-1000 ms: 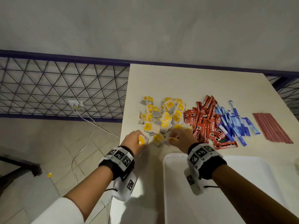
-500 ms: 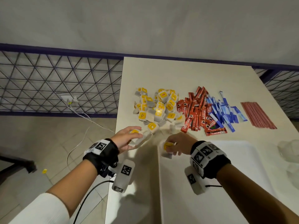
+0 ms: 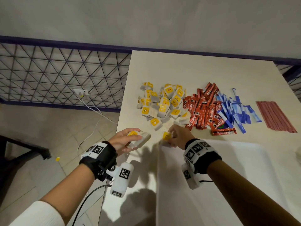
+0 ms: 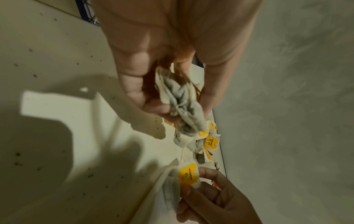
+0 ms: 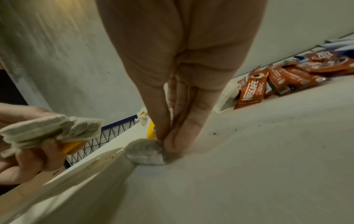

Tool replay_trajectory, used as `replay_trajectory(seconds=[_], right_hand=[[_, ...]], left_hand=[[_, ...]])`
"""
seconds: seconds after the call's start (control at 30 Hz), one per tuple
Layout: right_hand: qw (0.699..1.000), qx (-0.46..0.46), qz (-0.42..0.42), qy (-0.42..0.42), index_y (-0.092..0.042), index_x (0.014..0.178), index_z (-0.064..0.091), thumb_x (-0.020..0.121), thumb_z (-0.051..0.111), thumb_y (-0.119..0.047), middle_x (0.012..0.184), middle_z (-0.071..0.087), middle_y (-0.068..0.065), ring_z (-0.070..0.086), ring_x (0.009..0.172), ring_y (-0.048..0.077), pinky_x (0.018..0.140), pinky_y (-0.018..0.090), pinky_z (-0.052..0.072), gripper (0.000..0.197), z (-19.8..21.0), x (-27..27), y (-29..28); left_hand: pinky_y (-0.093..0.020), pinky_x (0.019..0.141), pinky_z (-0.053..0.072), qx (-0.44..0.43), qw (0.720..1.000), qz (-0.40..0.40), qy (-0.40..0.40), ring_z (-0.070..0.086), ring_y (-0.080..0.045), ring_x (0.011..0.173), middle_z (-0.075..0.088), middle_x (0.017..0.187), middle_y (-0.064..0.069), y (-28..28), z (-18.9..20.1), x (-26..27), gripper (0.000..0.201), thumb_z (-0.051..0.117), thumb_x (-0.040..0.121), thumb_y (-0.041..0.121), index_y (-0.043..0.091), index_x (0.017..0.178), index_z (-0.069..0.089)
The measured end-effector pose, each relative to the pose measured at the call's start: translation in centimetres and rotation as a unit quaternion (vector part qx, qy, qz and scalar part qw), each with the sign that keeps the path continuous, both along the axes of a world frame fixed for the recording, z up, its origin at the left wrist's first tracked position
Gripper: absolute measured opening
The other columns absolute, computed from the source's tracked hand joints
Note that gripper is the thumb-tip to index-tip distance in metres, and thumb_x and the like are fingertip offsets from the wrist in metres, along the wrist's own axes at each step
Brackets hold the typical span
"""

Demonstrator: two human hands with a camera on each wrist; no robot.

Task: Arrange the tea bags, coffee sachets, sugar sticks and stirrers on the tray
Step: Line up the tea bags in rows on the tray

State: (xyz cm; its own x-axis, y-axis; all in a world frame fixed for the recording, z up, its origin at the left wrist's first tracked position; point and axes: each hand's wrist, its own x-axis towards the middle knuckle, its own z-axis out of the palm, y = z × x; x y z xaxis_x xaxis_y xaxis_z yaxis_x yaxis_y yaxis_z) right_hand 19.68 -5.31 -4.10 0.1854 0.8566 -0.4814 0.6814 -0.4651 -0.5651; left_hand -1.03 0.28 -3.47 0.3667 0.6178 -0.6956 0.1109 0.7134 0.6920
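Observation:
My left hand (image 3: 128, 139) grips a small stack of tea bags (image 3: 140, 139) with yellow tags, held just left of the white tray (image 3: 236, 168); the same stack (image 4: 180, 104) fills its fingers in the left wrist view. My right hand (image 3: 174, 137) pinches one tea bag (image 3: 166, 135) at the tray's far left corner, and that tea bag (image 5: 146, 152) touches the tray floor there. A loose heap of tea bags (image 3: 162, 103) lies beyond both hands. Red coffee sachets (image 3: 202, 108), blue sugar sticks (image 3: 234, 110) and red stirrers (image 3: 273, 116) lie in a row to its right.
The table's left edge (image 3: 121, 111) runs close beside my left hand, with tiled floor below. A wire fence (image 3: 57, 75) and a wall socket with a cable (image 3: 81, 93) stand to the left. A clear object (image 3: 298, 152) shows at the right edge.
Both hands drew back from the heap with tea bags. The right hand came to the tray's far left corner; the left hand moved out to the tray's left.

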Motion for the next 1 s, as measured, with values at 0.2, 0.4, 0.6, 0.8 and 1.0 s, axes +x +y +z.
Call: replay_trajectory(seconds=[0.2,0.4,0.6,0.8,1.0], right_hand=[[0.997,-0.028,0.060,0.045,-0.017,0.092,0.056,0.085,0.064,-0.022,0.080,0.063,0.007,0.055,0.060,0.015,0.055,0.018,0.044,0.012,0.0,0.2,-0.2],[0.994,-0.009,0.103,-0.030,-0.003,0.105,0.062,0.092,0.051,-0.018,0.109,0.062,0.019,0.056,0.104,0.030,0.073,0.026,0.034,0.023,-0.1,0.8,-0.6],[0.995,0.015,0.084,-0.045,-0.004,0.111,0.061,0.092,0.049,-0.020,0.098,0.050,0.013,0.051,0.099,0.029,0.081,0.030,0.036,0.027,-0.6,0.9,-0.3],[0.996,-0.013,0.078,-0.049,-0.016,0.127,0.054,0.094,0.049,-0.028,0.125,0.050,0.013,0.045,0.119,0.026,0.098,0.028,0.033,0.036,-1.0,1.5,-0.2],[0.995,-0.021,0.089,-0.044,-0.021,0.129,0.054,0.095,0.046,-0.031,0.124,0.051,0.012,0.048,0.116,0.026,0.094,0.029,0.034,0.036,-1.3,1.6,0.1]], left_hand=[[-0.010,0.031,0.023,-0.008,1.000,0.017,-0.006,0.043,-0.013,0.034,0.052,0.067,-0.008,-0.7,-0.8,0.4,0.022,0.056,0.085,-0.005,0.014,0.095,0.059],[-0.010,0.033,0.020,0.012,1.000,0.011,0.016,0.043,-0.012,0.033,0.051,0.067,-0.011,-1.3,-1.1,1.9,0.020,0.056,0.085,-0.004,0.014,0.093,0.059],[-0.010,0.033,0.027,0.006,0.999,0.030,0.037,0.046,-0.009,0.035,0.054,0.069,-0.008,-1.8,-1.2,2.5,0.021,0.057,0.085,-0.003,0.017,0.090,0.060],[-0.013,0.039,0.043,-0.001,0.999,0.025,0.038,0.055,-0.005,0.042,0.063,0.061,0.002,-2.0,-1.3,2.5,0.021,0.059,0.084,-0.002,0.019,0.087,0.062],[-0.015,0.044,0.047,0.005,0.999,0.011,0.041,0.056,-0.009,0.056,0.063,0.070,0.000,-1.7,-1.0,2.4,0.021,0.061,0.084,-0.001,0.021,0.086,0.063]])
